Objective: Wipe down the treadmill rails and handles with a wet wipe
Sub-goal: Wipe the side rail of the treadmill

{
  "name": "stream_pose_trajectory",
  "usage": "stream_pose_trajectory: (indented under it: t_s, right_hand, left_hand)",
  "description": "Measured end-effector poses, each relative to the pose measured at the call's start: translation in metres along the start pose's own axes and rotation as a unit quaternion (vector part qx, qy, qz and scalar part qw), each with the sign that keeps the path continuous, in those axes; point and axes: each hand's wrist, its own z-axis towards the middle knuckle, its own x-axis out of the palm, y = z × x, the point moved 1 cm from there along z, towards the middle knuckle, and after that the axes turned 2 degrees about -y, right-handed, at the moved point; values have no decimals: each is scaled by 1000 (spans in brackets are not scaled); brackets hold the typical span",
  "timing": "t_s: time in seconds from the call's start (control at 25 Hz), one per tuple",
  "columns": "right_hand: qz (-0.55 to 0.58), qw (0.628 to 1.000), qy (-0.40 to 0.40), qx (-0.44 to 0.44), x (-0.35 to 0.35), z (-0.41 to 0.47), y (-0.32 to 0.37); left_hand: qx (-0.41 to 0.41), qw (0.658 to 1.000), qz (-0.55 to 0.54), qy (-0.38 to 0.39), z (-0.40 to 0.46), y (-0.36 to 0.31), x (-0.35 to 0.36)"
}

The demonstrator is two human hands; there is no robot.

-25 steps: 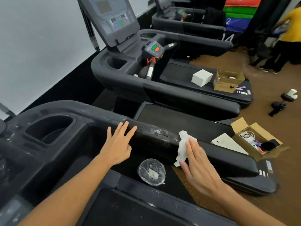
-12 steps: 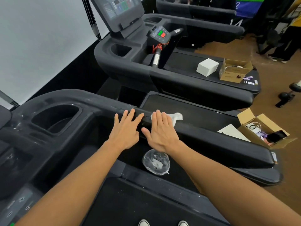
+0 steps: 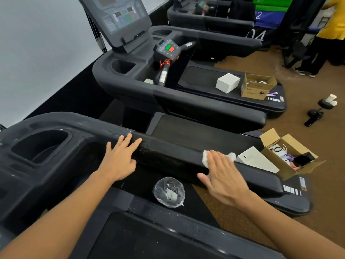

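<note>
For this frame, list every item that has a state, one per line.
left hand: flat, fingers straight, resting on the rail
right hand: flat, pressing the wet wipe onto the rail
wet wipe: crumpled, mostly under the palm
rail: glossy between the hands
cardboard box: flaps open
console screen: lit

One head-worn view looks forward and steeply down from just behind and above the rail point(image 3: 168, 157) of a treadmill, close to it. It faces across the rail; beyond the rail a second treadmill point(image 3: 186, 98) recedes.
</note>
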Motion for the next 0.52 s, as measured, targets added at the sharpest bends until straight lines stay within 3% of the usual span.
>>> stream_pose_trajectory:
  t_s: [0.12,0.24,0.32,0.52]
  right_hand:
    - [-11,998,-9,63,-8,-35,-57]
    - [-31,991,0,127,-8,-37,-68]
    - [-21,988,5,150,-8,-16,-44]
    - [17,995,-14,101,-3,63,58]
  left_hand:
    - [-16,1000,-4,0,2,-2,3]
    - [-24,1000,0,0,3,-4,6]
    - [-25,1000,2,5,5,-5,5]
    - [-4,1000,23,15,7,-6,1]
